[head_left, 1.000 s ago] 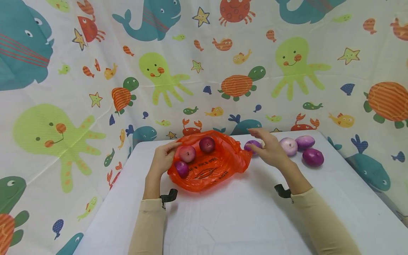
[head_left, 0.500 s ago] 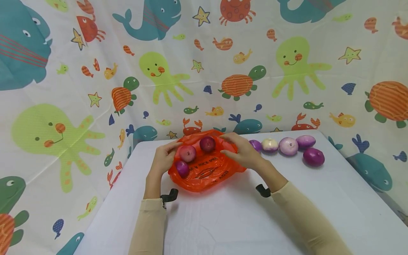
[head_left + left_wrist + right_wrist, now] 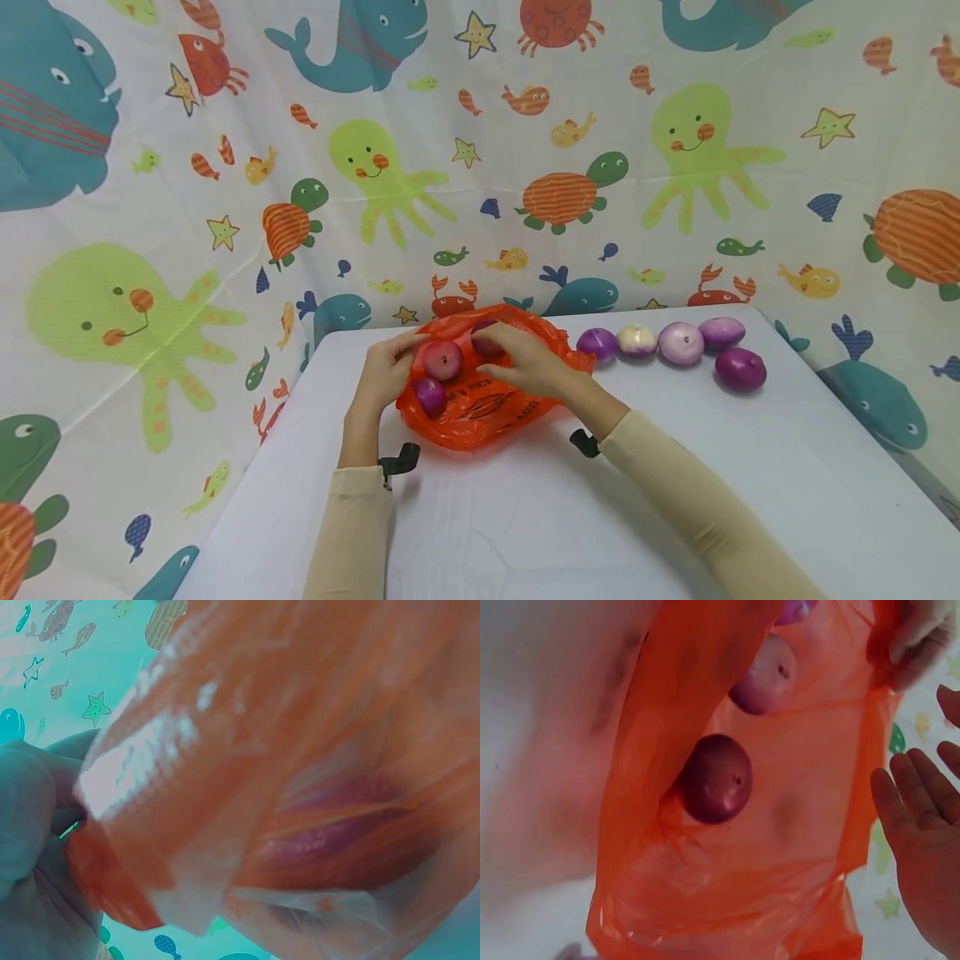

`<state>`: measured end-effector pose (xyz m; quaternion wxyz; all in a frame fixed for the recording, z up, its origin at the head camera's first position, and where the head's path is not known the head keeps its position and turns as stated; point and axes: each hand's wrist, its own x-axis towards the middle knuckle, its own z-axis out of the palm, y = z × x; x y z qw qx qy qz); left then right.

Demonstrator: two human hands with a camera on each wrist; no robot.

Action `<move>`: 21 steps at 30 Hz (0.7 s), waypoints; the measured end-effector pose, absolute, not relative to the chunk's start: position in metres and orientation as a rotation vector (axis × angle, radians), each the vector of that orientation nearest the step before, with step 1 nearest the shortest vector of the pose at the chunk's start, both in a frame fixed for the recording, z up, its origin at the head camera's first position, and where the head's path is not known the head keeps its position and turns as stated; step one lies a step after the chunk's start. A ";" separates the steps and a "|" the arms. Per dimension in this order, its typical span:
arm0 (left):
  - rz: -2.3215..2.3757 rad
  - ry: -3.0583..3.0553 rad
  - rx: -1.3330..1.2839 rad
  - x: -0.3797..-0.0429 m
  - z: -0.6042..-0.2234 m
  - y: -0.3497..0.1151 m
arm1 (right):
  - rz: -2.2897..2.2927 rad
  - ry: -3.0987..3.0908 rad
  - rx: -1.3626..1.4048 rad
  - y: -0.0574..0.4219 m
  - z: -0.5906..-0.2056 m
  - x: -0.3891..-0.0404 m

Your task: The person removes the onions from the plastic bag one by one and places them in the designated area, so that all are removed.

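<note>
Sea-creature fabric [image 3: 468, 212] hangs behind a white-covered counter [image 3: 487, 525]. Near the counter's far edge, left of centre, a red-orange plastic bag [image 3: 468, 432] lies with its mouth spread. The person's left hand [image 3: 384, 373] has its grip pinched on the bag's left rim; the right hand [image 3: 527, 360], fingers outstretched and grip holding nothing, hovers over the bag, partly hiding one onion. For work at this mouth, a steady left pinch and right fingers kept clear of the thin film seem best. Counted: one bag, three purple onions [image 3: 443, 361] inside, five loose onions [image 3: 681, 343], purple to pale, toward the far right corner.
</note>
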<state>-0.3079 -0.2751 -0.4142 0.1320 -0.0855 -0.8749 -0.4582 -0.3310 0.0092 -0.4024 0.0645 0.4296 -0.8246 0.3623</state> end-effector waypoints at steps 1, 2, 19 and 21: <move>-1.334 -2.538 -0.245 -0.308 -0.414 -0.275 | 1.074 -2.508 1.298 0.005 -0.403 -0.331; -1.334 -2.539 -0.246 -0.308 -0.414 -0.275 | 1.058 -2.524 1.304 0.002 -0.403 -0.332; -1.335 -2.547 -0.281 -0.308 -0.412 -0.274 | 0.964 -2.655 1.399 -0.049 -0.418 -0.340; -1.334 -2.551 -0.276 -0.308 -0.412 -0.274 | 0.942 -2.668 1.398 -0.052 -0.420 -0.340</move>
